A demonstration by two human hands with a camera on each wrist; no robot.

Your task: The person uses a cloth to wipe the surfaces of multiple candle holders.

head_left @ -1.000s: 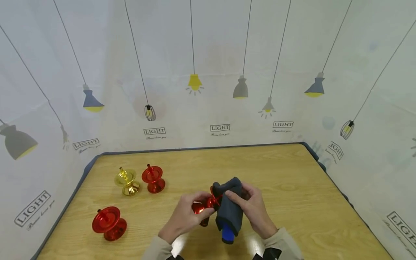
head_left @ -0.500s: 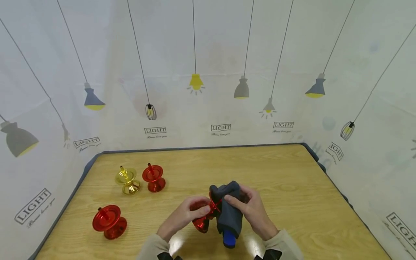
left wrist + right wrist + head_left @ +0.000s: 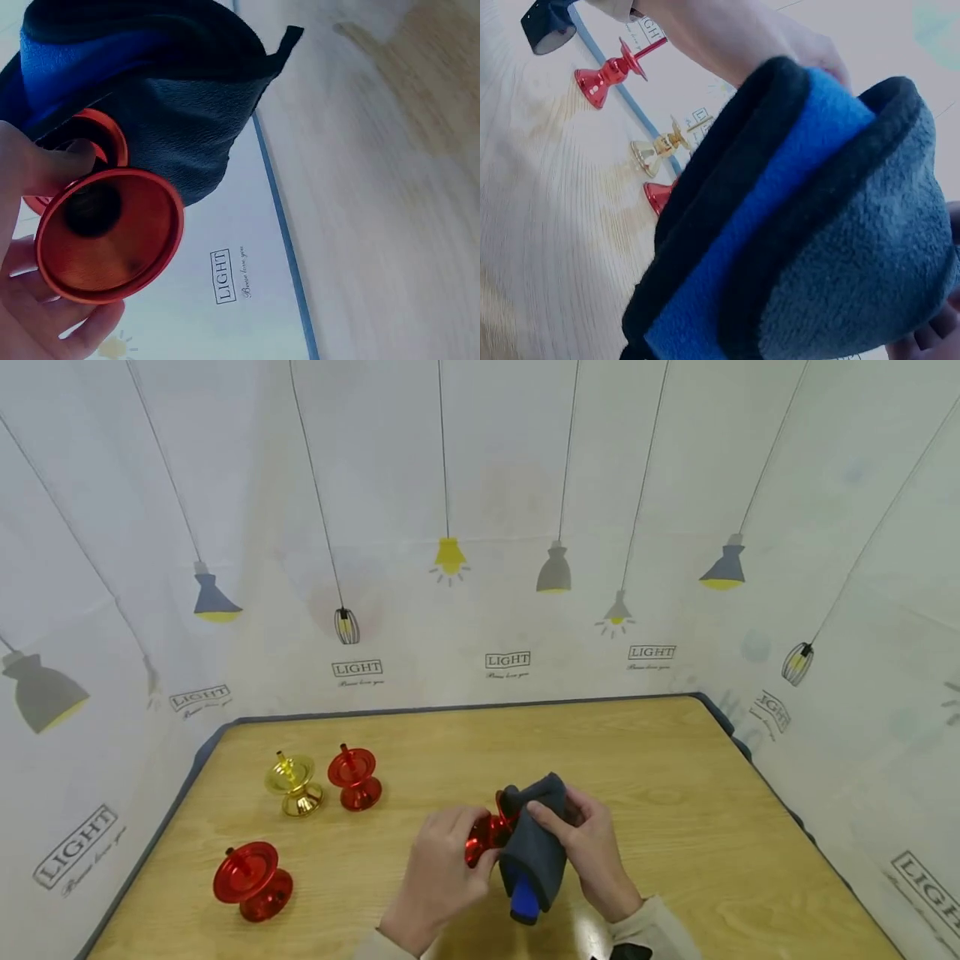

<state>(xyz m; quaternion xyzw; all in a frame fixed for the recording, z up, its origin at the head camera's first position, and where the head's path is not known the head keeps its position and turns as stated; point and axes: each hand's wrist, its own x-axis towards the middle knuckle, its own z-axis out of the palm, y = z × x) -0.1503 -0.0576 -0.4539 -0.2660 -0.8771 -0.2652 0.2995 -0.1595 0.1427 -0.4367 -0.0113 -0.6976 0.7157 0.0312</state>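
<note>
My left hand [image 3: 438, 870] holds a shiny red candle holder [image 3: 478, 840] by its base end, tilted on its side. The hollow underside of its flared base [image 3: 112, 247] faces the left wrist camera, with the thumb on the stem. A cloth [image 3: 542, 847], dark grey on one face and blue on the other, is folded against the holder's dish. My right hand [image 3: 594, 852] pinches this cloth, thumb on top, and covers the dish's far side with it. In the right wrist view the hanging cloth [image 3: 840, 247] hides the candle holder.
At the left of the wooden table [image 3: 637, 760] stand a gold candle holder [image 3: 302, 797], a red one [image 3: 360, 793] beside it, and another red one [image 3: 264, 893] nearer the front. A white backdrop [image 3: 420, 635] printed with lamps rises behind the table.
My left hand has turned over the candle holder's base, swinging it from pointing down to pointing left. The cloth has shifted slightly with my right hand. The standing candle holders stay put.
</note>
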